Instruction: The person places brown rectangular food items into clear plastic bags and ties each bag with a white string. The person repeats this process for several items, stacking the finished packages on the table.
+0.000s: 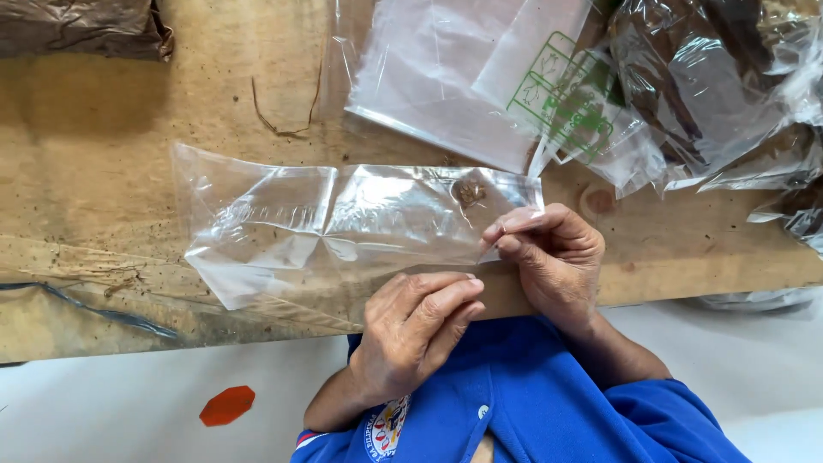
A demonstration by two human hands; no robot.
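A long clear plastic bag (334,223) lies flat across the wooden table (103,171), with a small brown clump (468,192) inside near its right end. My right hand (553,257) pinches that right edge of the bag between thumb and fingers. Just below the bag's lower edge is my left hand (416,330), with fingers curled together by the table's front edge; whether it grips the plastic I cannot tell.
A stack of clear bags with green print (514,77) lies at the back. Bags of dark brown material (720,77) fill the right corner, another dark bag (77,26) the top left. An orange patch (227,405) marks the pale floor.
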